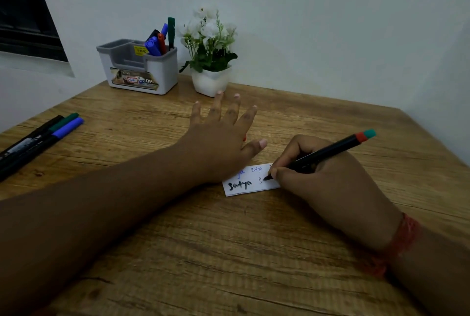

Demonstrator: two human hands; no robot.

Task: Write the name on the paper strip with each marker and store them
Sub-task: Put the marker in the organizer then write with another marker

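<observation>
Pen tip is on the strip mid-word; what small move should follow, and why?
Probably carry on with the stroke: the right hand holds the marker with its tip on the paper strip, only the first letter is down, and the left hand lies flat on the strip.

Paper strip (pixel 250 180): "Satya" in bold black, smaller "Satya" above. Organizer (pixel 142 68): yellow price sticker "49.00"; front label "42", partial "OP".
</observation>
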